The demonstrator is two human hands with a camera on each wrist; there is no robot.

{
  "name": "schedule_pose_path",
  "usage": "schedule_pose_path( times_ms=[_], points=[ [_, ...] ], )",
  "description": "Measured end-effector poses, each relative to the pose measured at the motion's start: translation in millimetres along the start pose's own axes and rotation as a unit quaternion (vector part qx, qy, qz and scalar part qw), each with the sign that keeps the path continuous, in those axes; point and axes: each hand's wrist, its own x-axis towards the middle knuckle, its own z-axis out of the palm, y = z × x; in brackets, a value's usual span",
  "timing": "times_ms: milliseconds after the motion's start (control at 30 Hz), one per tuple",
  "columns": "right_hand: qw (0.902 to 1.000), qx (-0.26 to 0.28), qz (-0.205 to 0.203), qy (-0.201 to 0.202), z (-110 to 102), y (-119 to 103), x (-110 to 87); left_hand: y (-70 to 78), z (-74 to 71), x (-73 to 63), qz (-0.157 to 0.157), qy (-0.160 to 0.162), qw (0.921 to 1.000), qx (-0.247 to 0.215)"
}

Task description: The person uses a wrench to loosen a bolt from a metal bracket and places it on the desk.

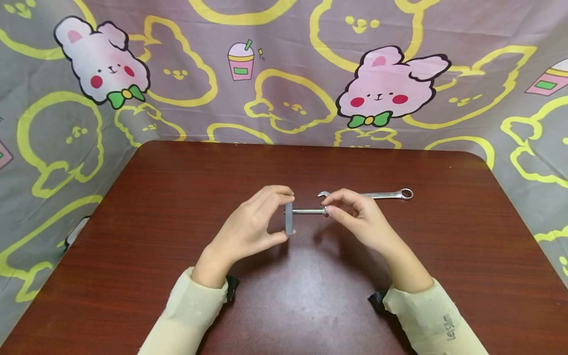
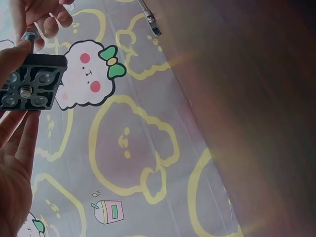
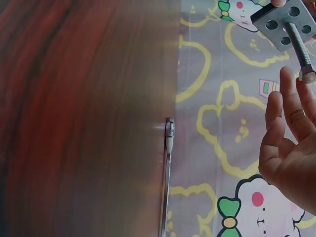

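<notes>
My left hand [image 1: 253,222] holds a square grey plate [image 1: 289,219] on edge, fingers at its top and thumb at its bottom. A long hex bolt [image 1: 308,211] runs level through the plate's middle, with most of its shank on the right side. My right hand [image 1: 361,217] pinches the bolt's head between thumb and index finger. Holes near the corners of the plate [image 3: 279,17] show in the right wrist view. In the left wrist view the bolt's end [image 2: 25,92] sticks out slightly from the plate's recessed face.
A combination wrench [image 1: 386,195] lies on the brown table [image 1: 199,167], just beyond my right hand. Behind and beside the table hangs a patterned cloth [image 1: 293,54] with cartoon rabbits. A partly hidden white object [image 1: 77,231] shows at the table's left edge.
</notes>
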Motion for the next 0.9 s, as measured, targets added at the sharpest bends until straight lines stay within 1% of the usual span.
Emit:
schedule_pose_path(
  times_ms=[100,200,333,433,533,667,800,900],
  points=[
    [0.9987,0.050,-0.001,-0.011,1,1,0.6,0.3,-0.4,0.1,0.001,0.001,1.0000,0.002],
    [0.9952,0.095,0.002,-0.020,2,0,1.2,0.3,-0.8,0.1,0.002,0.001,1.0000,0.005],
    [0.9921,0.124,0.012,-0.014,5,-2,1.3,-0.1,-1.7,0.2,0.002,0.006,0.9999,0.009],
    [0.9943,0.106,0.007,0.005,8,-4,1.3,-1.2,-2.5,0.0,0.000,0.013,0.9999,0.006],
    [0.9971,0.070,-0.010,0.027,11,-5,1.3,-1.9,-3.0,0.1,-0.006,0.017,0.9998,-0.001],
    [0.9978,0.031,-0.033,0.049,15,-5,0.2,-2.2,-2.5,-0.8,-0.019,0.014,0.9997,-0.011],
    [0.9976,0.005,-0.050,0.048,16,-5,-0.9,-2.5,-1.9,-1.8,-0.039,-0.003,0.9990,-0.021],
    [0.9977,0.002,-0.057,0.037,16,-5,-0.8,-2.2,-2.3,-1.6,-0.045,-0.010,0.9986,-0.024]
  ],
)
